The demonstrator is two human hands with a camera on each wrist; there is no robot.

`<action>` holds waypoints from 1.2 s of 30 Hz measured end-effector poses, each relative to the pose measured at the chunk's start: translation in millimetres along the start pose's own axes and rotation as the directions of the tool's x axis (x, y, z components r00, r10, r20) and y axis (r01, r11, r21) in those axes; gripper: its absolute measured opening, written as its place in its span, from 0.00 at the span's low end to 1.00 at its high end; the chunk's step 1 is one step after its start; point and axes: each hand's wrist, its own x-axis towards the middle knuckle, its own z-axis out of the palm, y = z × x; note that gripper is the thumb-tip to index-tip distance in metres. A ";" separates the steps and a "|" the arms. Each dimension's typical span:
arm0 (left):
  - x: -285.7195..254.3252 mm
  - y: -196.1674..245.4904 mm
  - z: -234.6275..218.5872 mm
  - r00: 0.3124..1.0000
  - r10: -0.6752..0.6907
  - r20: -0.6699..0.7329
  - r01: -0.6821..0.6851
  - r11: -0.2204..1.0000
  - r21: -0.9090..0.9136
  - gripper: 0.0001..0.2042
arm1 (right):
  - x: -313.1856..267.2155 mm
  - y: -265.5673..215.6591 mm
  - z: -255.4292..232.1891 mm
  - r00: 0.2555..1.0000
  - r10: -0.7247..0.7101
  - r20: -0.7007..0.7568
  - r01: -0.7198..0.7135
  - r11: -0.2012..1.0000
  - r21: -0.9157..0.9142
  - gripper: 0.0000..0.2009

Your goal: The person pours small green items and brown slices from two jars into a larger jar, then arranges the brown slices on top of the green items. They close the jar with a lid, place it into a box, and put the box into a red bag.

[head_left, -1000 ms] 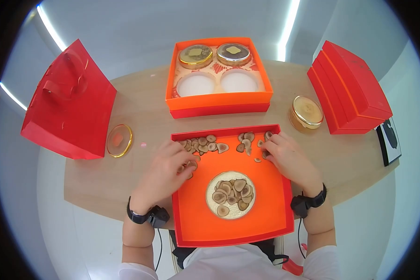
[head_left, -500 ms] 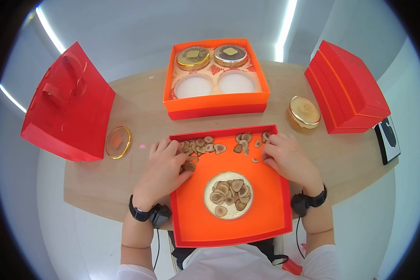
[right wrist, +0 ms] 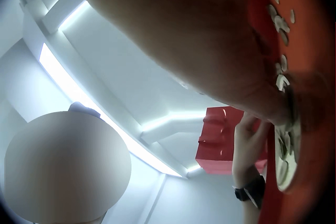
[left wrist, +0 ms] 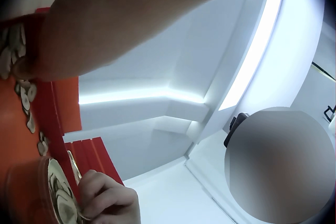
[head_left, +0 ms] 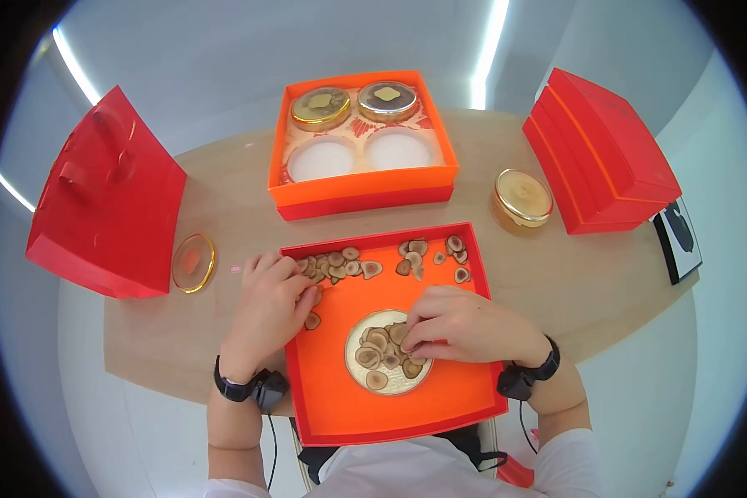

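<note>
"Moved: right hand point(head_left: 466, 325), tray point(head_left: 328, 415) corner to jar point(head_left: 399, 383). Rest?"

"My left hand point(head_left: 261, 307): fingers bent at loose slices point(head_left: 337, 270); grip, can't tell. Jar: mid-tray, holding slices. Right fingers: curved, inside jar; grip, can't tell. Step, I judge: gathering. Next needs: gentle release."

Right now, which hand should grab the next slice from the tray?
Probably the left hand: its fingers are by slices at the tray's edge, while the right hand is over the round jar.
</note>
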 end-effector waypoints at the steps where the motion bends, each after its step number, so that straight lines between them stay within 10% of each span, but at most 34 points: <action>1: 0.4 0.7 -1.1 1.000 0.005 -0.008 -0.005 1.000 0.004 0.02 | -0.7 0.1 -0.5 1.000 0.002 0.015 -0.002 1.000 0.004 0.08; 12: 3.2 11.7 -12.0 0.997 0.000 -0.077 -0.009 0.994 -0.111 0.03 | 0.5 -8.3 -11.3 0.992 0.123 -0.031 -0.123 0.992 -0.008 0.14; 18: -1.6 26.6 -24.2 0.979 0.089 0.184 0.040 0.800 -0.599 0.04 | -5.0 26.2 -12.9 0.934 0.164 -0.318 -0.289 0.869 -0.402 0.13; 30: -3.3 39.6 -1.9 0.925 0.275 0.261 -0.127 0.873 -0.471 0.08 | 4.8 35.0 -9.5 0.948 0.118 -0.295 -0.280 0.749 -0.600 0.23; 36: -3.8 15.9 11.3 0.998 0.040 -0.048 -0.050 0.976 -0.214 0.10 | 1.1 53.0 -0.6 0.960 0.096 -0.262 -0.240 0.765 -0.598 0.18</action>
